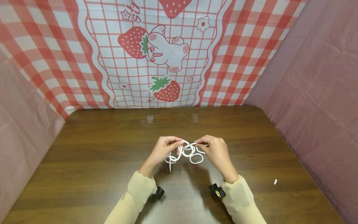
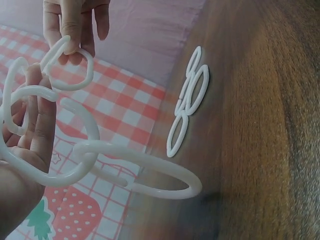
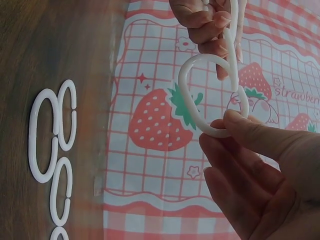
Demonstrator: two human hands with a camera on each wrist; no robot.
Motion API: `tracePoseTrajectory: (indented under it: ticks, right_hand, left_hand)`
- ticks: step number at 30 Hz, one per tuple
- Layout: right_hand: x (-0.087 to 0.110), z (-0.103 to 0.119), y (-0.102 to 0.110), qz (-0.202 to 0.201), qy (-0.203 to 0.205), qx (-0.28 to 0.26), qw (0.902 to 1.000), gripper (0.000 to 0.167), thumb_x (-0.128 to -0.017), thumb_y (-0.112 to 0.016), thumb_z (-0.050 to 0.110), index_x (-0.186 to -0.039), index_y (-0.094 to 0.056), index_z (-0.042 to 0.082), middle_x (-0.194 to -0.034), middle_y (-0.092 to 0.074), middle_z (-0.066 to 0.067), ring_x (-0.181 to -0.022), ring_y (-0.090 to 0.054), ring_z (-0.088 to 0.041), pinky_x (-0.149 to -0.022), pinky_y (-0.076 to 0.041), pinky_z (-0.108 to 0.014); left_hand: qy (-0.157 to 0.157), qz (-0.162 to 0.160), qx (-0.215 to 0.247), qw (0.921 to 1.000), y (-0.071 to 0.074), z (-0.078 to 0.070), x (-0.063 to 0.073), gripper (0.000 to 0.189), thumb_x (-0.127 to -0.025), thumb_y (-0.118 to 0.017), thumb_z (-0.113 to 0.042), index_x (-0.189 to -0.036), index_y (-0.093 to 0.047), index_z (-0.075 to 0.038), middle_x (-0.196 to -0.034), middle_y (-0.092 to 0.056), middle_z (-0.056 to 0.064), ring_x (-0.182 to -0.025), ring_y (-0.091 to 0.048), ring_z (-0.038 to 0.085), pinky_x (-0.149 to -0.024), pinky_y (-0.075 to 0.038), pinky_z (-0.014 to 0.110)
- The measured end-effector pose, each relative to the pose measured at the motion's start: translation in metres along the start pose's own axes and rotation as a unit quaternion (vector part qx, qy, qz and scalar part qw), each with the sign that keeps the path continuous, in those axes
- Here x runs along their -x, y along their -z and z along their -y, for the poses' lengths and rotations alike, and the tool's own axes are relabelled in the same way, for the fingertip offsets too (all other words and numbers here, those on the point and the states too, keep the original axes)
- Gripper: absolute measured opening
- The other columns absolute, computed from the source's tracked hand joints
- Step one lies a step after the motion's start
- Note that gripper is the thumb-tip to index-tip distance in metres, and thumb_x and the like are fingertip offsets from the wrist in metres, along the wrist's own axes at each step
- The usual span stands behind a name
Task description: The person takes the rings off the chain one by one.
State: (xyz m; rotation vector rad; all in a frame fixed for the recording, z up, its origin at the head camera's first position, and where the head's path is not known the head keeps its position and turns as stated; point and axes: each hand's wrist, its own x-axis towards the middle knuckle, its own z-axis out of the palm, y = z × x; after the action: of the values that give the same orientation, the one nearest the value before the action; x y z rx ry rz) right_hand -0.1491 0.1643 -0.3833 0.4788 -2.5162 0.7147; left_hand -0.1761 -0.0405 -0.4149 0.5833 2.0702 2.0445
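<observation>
White plastic split rings are in both hands and on the table. At the left of the head view, my left hand (image 1: 163, 148) grips a linked chain of them, and a chain ring (image 2: 145, 159) hangs below the fingers in the left wrist view. My right hand (image 1: 216, 150) pinches one open-gapped ring (image 3: 183, 92) between thumb and fingertips. In the right wrist view this ring meets a link held at the left fingers, near its gap; whether it is hooked through, I cannot tell. Several loose rings (image 3: 33, 135) lie flat on the table below the hands.
A small white piece (image 1: 275, 181) lies on the brown wooden table (image 1: 98, 174) at the right. Clear tape patches (image 1: 150, 119) stick near the back edge. A strawberry-print cloth (image 1: 167, 91) hangs behind, with pink fabric (image 1: 313, 77) at the sides.
</observation>
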Motion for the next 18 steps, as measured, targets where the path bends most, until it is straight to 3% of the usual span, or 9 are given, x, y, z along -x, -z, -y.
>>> tracePoseTrajectory:
  ticks: [8, 14, 18]
  right_hand:
    - [0.0006, 0.0010, 0.0008, 0.018, -0.011, 0.009, 0.9997, 0.009, -0.073, -0.082, 0.011, -0.082, -0.079, 0.014, -0.082, -0.076, -0.001, -0.076, -0.072, -0.021, -0.065, -0.054, -0.040]
    - [-0.0003, 0.0021, 0.0012, 0.038, -0.033, 0.000, 0.9987, 0.006, -0.076, -0.081, 0.012, -0.082, -0.079, 0.012, -0.082, -0.076, -0.003, -0.077, -0.073, -0.022, -0.068, -0.056, -0.040]
    - [-0.0009, 0.0026, 0.0015, 0.052, -0.050, -0.005, 0.9974, 0.006, -0.077, -0.080, 0.014, -0.083, -0.079, 0.011, -0.083, -0.077, -0.004, -0.079, -0.073, -0.022, -0.070, -0.057, -0.040]
  left_hand:
    - [-0.011, 0.006, -0.020, 0.9997, -0.0008, 0.0005, 0.0004, 0.022, -0.093, -0.060, 0.000, -0.106, -0.064, 0.017, -0.077, -0.068, 0.022, -0.057, -0.060, 0.004, -0.057, -0.060, 0.033]
    - [-0.013, 0.008, -0.033, 0.9993, -0.0014, 0.0028, -0.0004, 0.021, -0.093, -0.060, -0.001, -0.106, -0.066, 0.015, -0.075, -0.067, 0.019, -0.056, -0.059, 0.003, -0.055, -0.055, 0.018]
    - [-0.022, 0.009, -0.037, 0.9990, -0.0021, 0.0026, -0.0002, 0.020, -0.092, -0.061, -0.001, -0.105, -0.067, 0.014, -0.075, -0.066, 0.020, -0.057, -0.058, 0.003, -0.055, -0.055, 0.019]
